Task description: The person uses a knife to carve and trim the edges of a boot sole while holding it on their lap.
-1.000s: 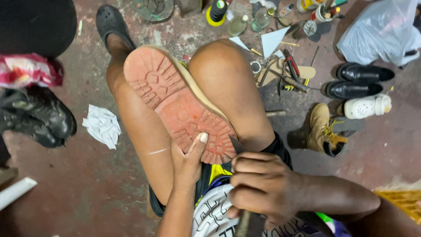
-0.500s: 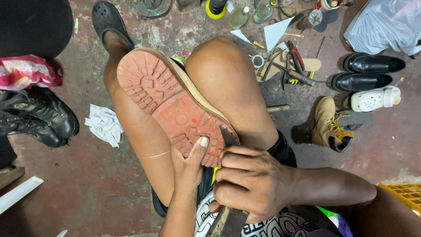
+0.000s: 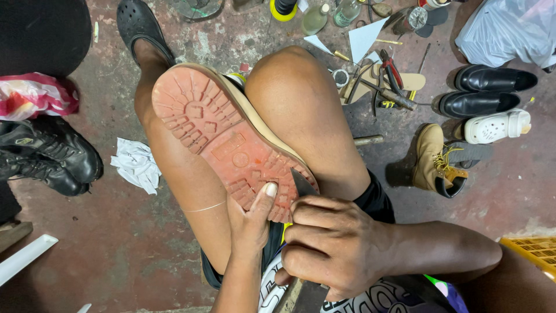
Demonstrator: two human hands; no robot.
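Since a moment ago the right hand (image 3: 333,246) has slid a little lower and further right, and a short dark knife blade (image 3: 302,183) now shows above its knuckles, its point resting against the heel edge of the boot with the worn reddish lugged rubber sole (image 3: 223,136). The boot itself has barely shifted: it lies sole-up, wedged between the person's two bare knees, toe toward the top left and heel down by the hands. The right hand is closed in a tight fist around the knife's handle, which is hidden inside the grip. The left hand (image 3: 252,223) presses against the heel from below, thumb laid flat on the tread, fingers curled behind the boot out of view. On the stained concrete floor (image 3: 116,243), a crumpled white rag (image 3: 136,164) lies left of the leg, near a pair of black lace-up boots (image 3: 49,153). To the right stand a tan ankle boot (image 3: 434,159), a white clog (image 3: 497,126) and two black leather dress shoes (image 3: 483,90). Red-handled pliers (image 3: 392,71) lie among loose tools and a beige insole above the right knee.
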